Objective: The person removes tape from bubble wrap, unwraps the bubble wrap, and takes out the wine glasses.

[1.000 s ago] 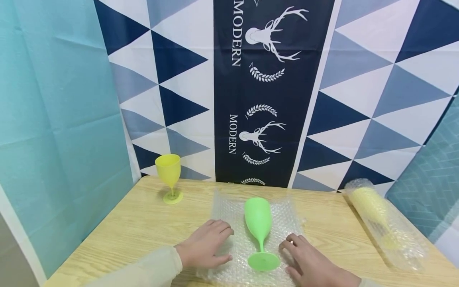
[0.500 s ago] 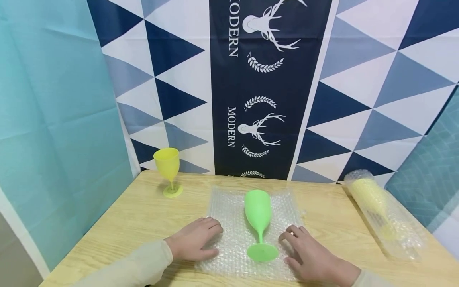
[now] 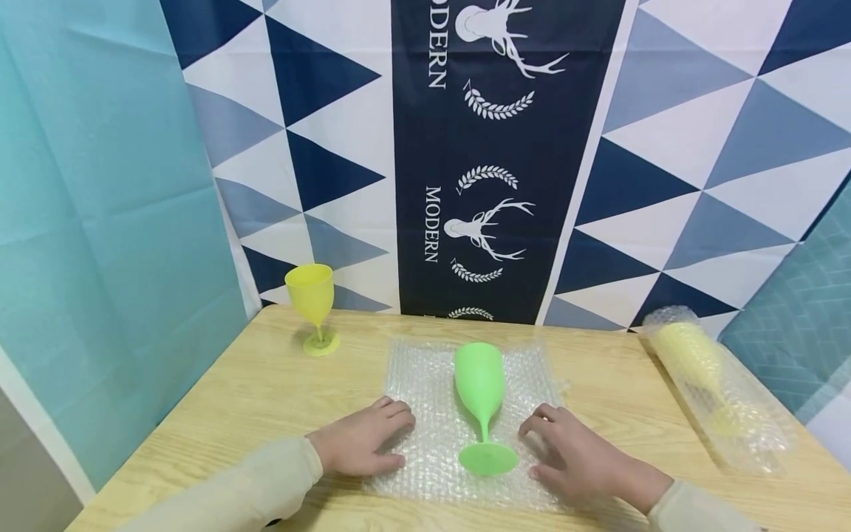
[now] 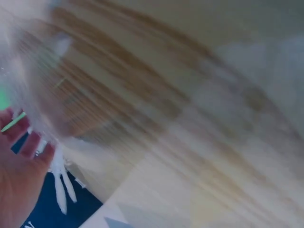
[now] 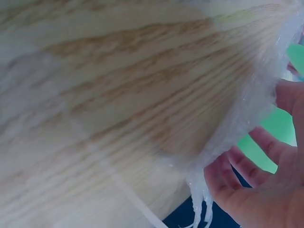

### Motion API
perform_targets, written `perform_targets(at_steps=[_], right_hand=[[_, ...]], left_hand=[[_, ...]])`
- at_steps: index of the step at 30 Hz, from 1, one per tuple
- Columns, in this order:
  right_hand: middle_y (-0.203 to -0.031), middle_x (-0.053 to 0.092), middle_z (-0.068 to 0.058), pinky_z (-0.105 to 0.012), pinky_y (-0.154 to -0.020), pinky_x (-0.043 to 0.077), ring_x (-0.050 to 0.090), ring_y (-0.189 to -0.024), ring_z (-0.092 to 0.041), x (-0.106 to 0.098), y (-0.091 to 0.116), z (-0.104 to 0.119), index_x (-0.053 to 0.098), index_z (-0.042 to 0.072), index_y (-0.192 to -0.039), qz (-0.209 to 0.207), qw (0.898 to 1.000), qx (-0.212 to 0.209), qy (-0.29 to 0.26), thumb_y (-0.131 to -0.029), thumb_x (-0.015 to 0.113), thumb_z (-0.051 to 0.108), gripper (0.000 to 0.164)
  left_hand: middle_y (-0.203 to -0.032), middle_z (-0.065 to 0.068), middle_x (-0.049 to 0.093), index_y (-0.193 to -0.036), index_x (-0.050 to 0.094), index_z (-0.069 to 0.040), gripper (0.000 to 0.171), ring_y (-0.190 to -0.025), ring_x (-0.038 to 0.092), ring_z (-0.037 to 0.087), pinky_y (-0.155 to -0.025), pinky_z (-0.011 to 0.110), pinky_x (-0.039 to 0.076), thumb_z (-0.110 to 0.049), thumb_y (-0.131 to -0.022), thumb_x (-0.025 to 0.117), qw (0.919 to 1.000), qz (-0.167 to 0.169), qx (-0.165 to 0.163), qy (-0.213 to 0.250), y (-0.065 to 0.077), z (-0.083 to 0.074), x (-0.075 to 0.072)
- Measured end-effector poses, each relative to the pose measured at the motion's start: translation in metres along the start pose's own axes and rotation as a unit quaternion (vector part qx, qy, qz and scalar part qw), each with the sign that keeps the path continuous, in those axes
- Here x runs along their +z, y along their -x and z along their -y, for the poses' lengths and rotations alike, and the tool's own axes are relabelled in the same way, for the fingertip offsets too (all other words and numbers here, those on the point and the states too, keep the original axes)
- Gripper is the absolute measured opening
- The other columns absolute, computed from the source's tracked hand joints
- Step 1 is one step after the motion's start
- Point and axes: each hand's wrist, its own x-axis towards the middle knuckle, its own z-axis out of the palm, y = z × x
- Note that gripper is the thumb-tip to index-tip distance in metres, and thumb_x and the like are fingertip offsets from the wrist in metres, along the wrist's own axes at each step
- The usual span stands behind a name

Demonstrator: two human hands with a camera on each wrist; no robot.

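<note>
A green plastic goblet [image 3: 480,380] lies on its side on a sheet of bubble wrap [image 3: 428,465], its bowl toward the wall and its foot toward the person. My left hand [image 3: 364,437] rests at the sheet's left edge, fingers loosely bent and thumb apart. On the opposite edge, my right hand [image 3: 575,454] touches the wrap with relaxed, bent fingers, beside the goblet's foot. Both hands are apart from the goblet. The right wrist view shows the fingers [image 5: 251,171] spread at the wrap's border, with the green goblet behind them.
A yellow goblet [image 3: 311,292] stands upright at the table's back left. Another yellow goblet [image 3: 688,358], rolled in bubble wrap, lies along the right side of the wooden table [image 3: 246,414]. Patterned cloth [image 3: 346,111] hangs close behind the table.
My left hand has shifted left, away from the green goblet, to the edge of the bubble wrap. The right hand stays nearly in place. The head view has tilted down slightly.
</note>
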Motion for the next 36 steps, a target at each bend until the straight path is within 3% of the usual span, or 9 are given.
perform_targets(at_steps=[6,13,20,23,26,28,30,32,36], right_hand=[[-0.1,0.056,0.006,-0.032,-0.075,0.05,0.054,-0.089,-0.011,0.0,-0.005,-0.003,0.061,0.018,-0.103,-0.005,0.999,-0.03,0.011,-0.072,0.079,0.032,0.039],[-0.096,0.056,0.004,-0.028,-0.069,0.046,0.05,-0.082,-0.009,-0.005,-0.016,0.0,0.06,0.015,-0.103,0.037,0.999,-0.025,0.002,-0.069,0.081,0.029,0.042],[-0.091,0.055,0.004,-0.022,-0.062,0.041,0.045,-0.075,-0.005,-0.004,-0.017,0.0,0.059,0.014,-0.099,0.048,0.999,-0.017,0.008,-0.065,0.083,0.027,0.044],[-0.09,0.054,0.004,-0.021,-0.061,0.04,0.044,-0.074,-0.004,-0.004,-0.017,-0.003,0.059,0.015,-0.099,0.043,0.999,-0.019,0.012,-0.064,0.083,0.027,0.044],[-0.089,0.054,0.005,-0.021,-0.061,0.039,0.043,-0.074,-0.004,-0.004,-0.018,-0.005,0.059,0.016,-0.098,0.037,0.999,-0.026,0.014,-0.064,0.083,0.028,0.044],[-0.088,0.054,0.005,-0.021,-0.061,0.04,0.043,-0.073,-0.004,-0.004,-0.018,-0.005,0.059,0.016,-0.098,0.036,0.999,-0.028,0.013,-0.064,0.083,0.028,0.044],[-0.088,0.054,0.005,-0.022,-0.061,0.04,0.044,-0.073,-0.003,-0.004,-0.018,-0.005,0.059,0.016,-0.098,0.035,0.999,-0.026,0.011,-0.064,0.083,0.028,0.044],[-0.088,0.054,0.005,-0.021,-0.06,0.04,0.043,-0.073,-0.003,-0.004,-0.018,-0.005,0.059,0.016,-0.097,0.035,0.999,-0.023,0.008,-0.064,0.084,0.028,0.043],[-0.087,0.053,0.005,-0.02,-0.06,0.038,0.042,-0.072,-0.003,-0.002,-0.017,-0.003,0.058,0.017,-0.095,0.026,0.999,-0.025,0.008,-0.063,0.084,0.027,0.042]], left_hand=[[-0.121,-0.002,0.055,-0.124,0.053,-0.014,0.047,-0.11,0.05,0.013,-0.1,0.027,0.045,-0.037,-0.084,0.06,0.9974,0.046,-0.039,-0.039,-0.012,-0.012,-0.015],[-0.096,-0.007,0.055,-0.102,0.061,-0.016,0.029,-0.086,0.047,0.007,-0.078,0.021,0.045,-0.039,-0.085,0.062,0.9921,0.086,-0.081,-0.043,-0.031,-0.019,-0.034],[-0.092,-0.005,0.056,-0.09,0.062,-0.016,0.027,-0.084,0.047,0.007,-0.078,0.022,0.045,-0.043,-0.084,0.063,0.989,0.101,-0.108,0.001,-0.05,-0.03,-0.051],[-0.098,-0.001,0.061,-0.098,0.063,-0.014,0.032,-0.09,0.054,0.01,-0.084,0.026,0.048,-0.043,-0.087,0.062,0.9861,0.1,-0.125,0.044,-0.064,-0.032,-0.061],[-0.109,0.003,0.064,-0.108,0.062,-0.01,0.04,-0.099,0.059,0.015,-0.088,0.03,0.05,-0.044,-0.088,0.061,0.9772,0.089,-0.164,0.102,-0.079,-0.035,-0.073],[-0.113,0.005,0.064,-0.111,0.061,-0.009,0.044,-0.104,0.059,0.018,-0.089,0.033,0.05,-0.046,-0.088,0.061,0.9655,0.082,-0.196,0.151,-0.089,-0.038,-0.081],[-0.118,0.009,0.063,-0.115,0.06,-0.007,0.048,-0.11,0.058,0.023,-0.094,0.038,0.05,-0.047,-0.089,0.059,0.9453,0.077,-0.226,0.222,-0.098,-0.039,-0.087],[-0.119,0.013,0.061,-0.118,0.059,-0.004,0.052,-0.113,0.057,0.028,-0.099,0.042,0.048,-0.048,-0.09,0.057,0.9122,0.07,-0.259,0.31,-0.106,-0.041,-0.092],[-0.118,0.02,0.058,-0.125,0.053,0.003,0.063,-0.11,0.057,0.032,-0.104,0.049,0.045,-0.048,-0.089,0.057,0.8257,0.041,-0.325,0.459,-0.118,-0.044,-0.097]])
